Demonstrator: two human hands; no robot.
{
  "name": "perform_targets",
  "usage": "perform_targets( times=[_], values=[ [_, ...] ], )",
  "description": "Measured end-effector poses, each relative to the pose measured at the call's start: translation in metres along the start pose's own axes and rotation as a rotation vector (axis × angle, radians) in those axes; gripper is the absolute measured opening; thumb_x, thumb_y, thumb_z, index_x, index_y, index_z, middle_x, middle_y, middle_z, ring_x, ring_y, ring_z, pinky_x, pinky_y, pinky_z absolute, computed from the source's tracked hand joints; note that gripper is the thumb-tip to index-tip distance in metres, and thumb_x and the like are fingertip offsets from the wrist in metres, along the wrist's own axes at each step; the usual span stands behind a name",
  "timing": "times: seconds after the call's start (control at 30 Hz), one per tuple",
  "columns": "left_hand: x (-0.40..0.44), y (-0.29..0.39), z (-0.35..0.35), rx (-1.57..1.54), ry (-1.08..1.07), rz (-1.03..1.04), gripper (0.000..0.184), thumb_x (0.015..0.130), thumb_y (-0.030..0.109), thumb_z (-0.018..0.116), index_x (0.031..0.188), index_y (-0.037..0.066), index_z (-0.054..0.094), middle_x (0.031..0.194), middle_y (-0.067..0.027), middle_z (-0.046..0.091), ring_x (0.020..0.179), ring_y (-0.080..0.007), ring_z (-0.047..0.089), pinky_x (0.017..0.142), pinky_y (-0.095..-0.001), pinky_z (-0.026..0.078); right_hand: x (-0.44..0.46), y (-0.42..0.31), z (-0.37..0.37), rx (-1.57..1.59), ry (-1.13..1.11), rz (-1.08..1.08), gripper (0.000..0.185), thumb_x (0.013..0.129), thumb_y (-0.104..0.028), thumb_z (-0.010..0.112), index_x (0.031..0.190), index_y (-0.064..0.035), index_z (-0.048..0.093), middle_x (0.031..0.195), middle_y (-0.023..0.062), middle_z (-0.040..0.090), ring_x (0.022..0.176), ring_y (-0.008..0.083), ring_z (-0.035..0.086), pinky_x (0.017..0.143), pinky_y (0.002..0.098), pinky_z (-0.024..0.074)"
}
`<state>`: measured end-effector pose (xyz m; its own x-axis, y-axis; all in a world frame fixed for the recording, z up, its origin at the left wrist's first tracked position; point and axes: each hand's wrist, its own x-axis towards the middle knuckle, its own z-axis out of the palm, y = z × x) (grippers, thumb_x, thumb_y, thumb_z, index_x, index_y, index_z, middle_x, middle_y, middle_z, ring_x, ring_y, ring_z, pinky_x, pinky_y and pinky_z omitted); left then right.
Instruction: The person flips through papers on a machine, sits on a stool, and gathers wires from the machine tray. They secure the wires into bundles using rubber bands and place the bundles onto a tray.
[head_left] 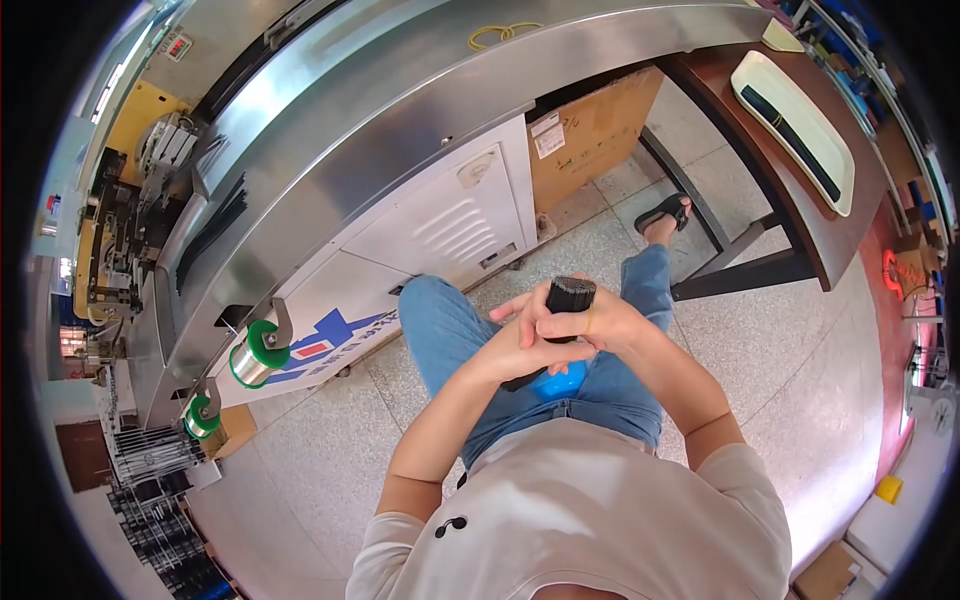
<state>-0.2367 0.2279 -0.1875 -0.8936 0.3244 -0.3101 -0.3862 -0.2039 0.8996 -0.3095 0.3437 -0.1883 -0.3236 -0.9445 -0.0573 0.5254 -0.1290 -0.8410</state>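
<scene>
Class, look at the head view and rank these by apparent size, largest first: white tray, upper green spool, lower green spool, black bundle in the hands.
1. White tray
2. Upper green spool and black bundle: too alike in visible size, so left unranked
3. Lower green spool

Steel bench (365, 92): loose yellow loop (503, 31) near the far edge, fan of thin black strands (212, 232) toward the left end. Brown table (828, 238) on the right: white tray (825, 140), black bundle (792, 143) lying lengthwise inside. Speckled tile floor (745, 330); sandalled foot (663, 215) planted on it.
</scene>
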Motion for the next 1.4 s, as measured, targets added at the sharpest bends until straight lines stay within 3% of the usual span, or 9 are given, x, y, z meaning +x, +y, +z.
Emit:
perform_targets(
  times=[0.2, 0.27, 0.33, 0.47, 0.57, 0.7, 0.97, 1.27, 1.4],
  values=[
    [-0.006, -0.026, -0.011, -0.008, 0.025, -0.004, 0.017, 0.07, 0.015, 0.065, 0.078, 0.001, 0.058, 0.065, -0.0044, 0.056, 0.053, -0.0116, 0.053, 0.047, -0.0237, 0.041, 0.0, -0.003, 0.003, 0.03, 0.036, 0.126, 0.018, 0.076, -0.019, 0.062, 0.074, -0.0015, 0.058, 0.086, 0.0114, 0.062, 0.096, 0.0243, 0.055, 0.071, 0.0379, 0.0481],
    [-0.003, -0.027, -0.008, -0.269, -0.072, 0.02, 0.029, 0.062, -0.002, 0.063, 0.089, -0.002, 0.051, 0.067, -0.0156, 0.057, 0.053, -0.0222, 0.058, 0.047, -0.0327, 0.049, 0.004, 0.006, 0.002, -0.047, 0.014, -0.044, 0.022, 0.077, -0.021, 0.061, 0.076, 0.0, 0.058, 0.098, 0.0125, 0.06, 0.079, 0.019, 0.06, 0.057, 0.031, 0.0506],
    [-0.006, -0.025, -0.005, -0.437, -0.115, 0.087, 0.036, 0.06, -0.004, 0.063, 0.094, -0.003, 0.049, 0.072, -0.0182, 0.057, 0.062, -0.0274, 0.061, 0.051, -0.0363, 0.052, -0.002, -0.002, 0.005, 0.065, 0.045, 0.221, 0.022, 0.076, -0.021, 0.061, 0.076, 0.0008, 0.058, 0.097, 0.0119, 0.06, 0.08, 0.0191, 0.06, 0.058, 0.0302, 0.0511],
    [-0.013, -0.034, -0.01, -0.454, -0.011, -0.042, 0.045, 0.058, -0.004, 0.065, 0.099, -0.001, 0.047, 0.077, -0.017, 0.058, 0.07, -0.0294, 0.061, 0.058, -0.0364, 0.053, -0.003, 0.004, 0.006, 0.048, 0.048, 0.18, 0.021, 0.075, -0.02, 0.062, 0.077, 0.0008, 0.058, 0.094, 0.0118, 0.061, 0.094, 0.0228, 0.057, 0.074, 0.036, 0.0486],
    [-0.01, -0.042, -0.016, -0.076, -0.248, 0.148, 0.047, 0.061, 0.002, 0.068, 0.103, 0.001, 0.047, 0.082, -0.0164, 0.058, 0.075, -0.0298, 0.061, 0.067, -0.0385, 0.051, -0.002, 0.009, 0.012, -0.225, -0.047, -0.007, 0.021, 0.075, -0.02, 0.063, 0.078, 0.0003, 0.058, 0.098, 0.0136, 0.06, 0.101, 0.0251, 0.053, 0.089, 0.043, 0.0394],
    [-0.022, -0.041, -0.016, 0.151, 0.059, 0.213, 0.042, 0.066, 0.008, 0.068, 0.104, 0.003, 0.051, 0.093, -0.0152, 0.058, 0.083, -0.0293, 0.06, 0.076, -0.0407, 0.048, 0.002, 0.008, 0.016, -0.54, -0.075, -0.232, 0.022, 0.074, -0.021, 0.064, 0.079, -0.0001, 0.059, 0.101, 0.014, 0.059, 0.104, 0.0259, 0.052, 0.094, 0.0458, 0.0333],
    [-0.03, -0.002, -0.028, 1.073, -0.11, 0.546, 0.048, 0.064, 0.019, 0.072, 0.107, 0.006, 0.054, 0.105, -0.0098, 0.056, 0.104, -0.024, 0.05, 0.089, -0.0356, 0.038, -0.005, -0.008, 0.041, -0.9, -0.21, -0.564, 0.014, 0.076, -0.018, 0.061, 0.077, -0.0037, 0.059, 0.095, 0.0109, 0.06, 0.113, 0.0278, 0.045, 0.102, 0.0471, 0.0186],
    [-0.015, -0.039, -0.037, 0.498, -0.215, 0.35, 0.071, 0.056, 0.033, 0.075, 0.116, 0.007, 0.048, 0.116, -0.0164, 0.049, 0.112, -0.0301, 0.044, 0.096, -0.041, 0.031, -0.009, -0.015, 0.036, -0.814, -0.125, -0.611, 0.011, 0.078, -0.016, 0.058, 0.076, -0.0059, 0.058, 0.091, 0.007, 0.061, 0.112, 0.0258, 0.046, 0.103, 0.05, 0.0145],
    [-0.017, -0.024, -0.023, 0.33, -0.251, 0.305, 0.064, 0.06, 0.031, 0.076, 0.112, 0.005, 0.05, 0.112, -0.0128, 0.051, 0.105, -0.0255, 0.049, 0.088, -0.0382, 0.038, -0.014, -0.014, 0.032, -0.799, -0.115, -0.583, 0.01, 0.078, -0.016, 0.057, 0.076, -0.0063, 0.058, 0.089, 0.0066, 0.06, 0.112, 0.0258, 0.046, 0.103, 0.0504, 0.0138]
  ],
)
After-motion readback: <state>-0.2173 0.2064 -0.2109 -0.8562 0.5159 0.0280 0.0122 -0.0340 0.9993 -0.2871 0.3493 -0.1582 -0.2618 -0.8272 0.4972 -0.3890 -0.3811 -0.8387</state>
